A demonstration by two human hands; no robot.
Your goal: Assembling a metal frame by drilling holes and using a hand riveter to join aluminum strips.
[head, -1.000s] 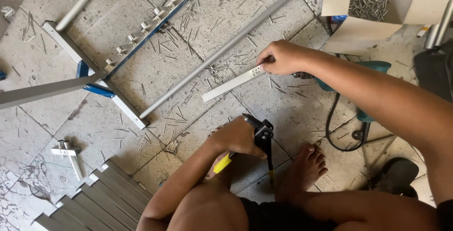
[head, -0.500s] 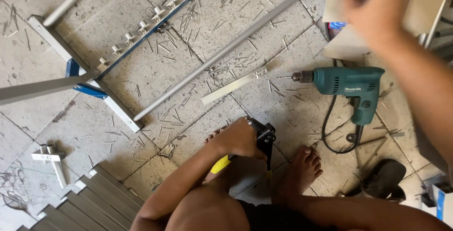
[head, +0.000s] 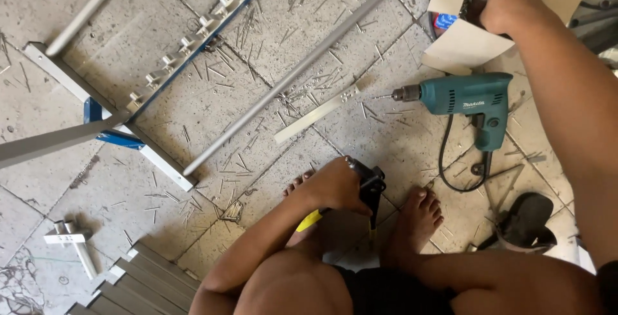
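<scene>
My left hand [head: 335, 189] is clamped around a black hand tool [head: 368, 183] with a yellow grip [head: 309, 220], held low over the tiled floor [head: 193, 122] between my two bare feet, toward the near edge of the floor in view. The tool's black head pokes out just past my knuckles, pointing toward the right foot [head: 418, 221].

My right hand [head: 508, 2] is up at the far right corner, reaching into an open cardboard box [head: 467, 44]; its fingers are curled down inside, and I cannot tell whether they are together on anything in there.

Just below the box a teal electric drill [head: 473, 99] lies on its side on the floor, bit pointing left, its black cord looping down toward my right foot. Left of the drill bit lies a short flat pale metal strip [head: 315, 115], and just beyond it a long grey metal bar [head: 302, 67] runs diagonally across the tiles. Further left is a white and blue frame [head: 109, 128] with a row of small brackets. Screws and metal shavings are scattered across the tiles. A stack of grey profiles [head: 129, 283] sits at the near left corner, and a dark sandal [head: 528, 221] lies at the right edge.
</scene>
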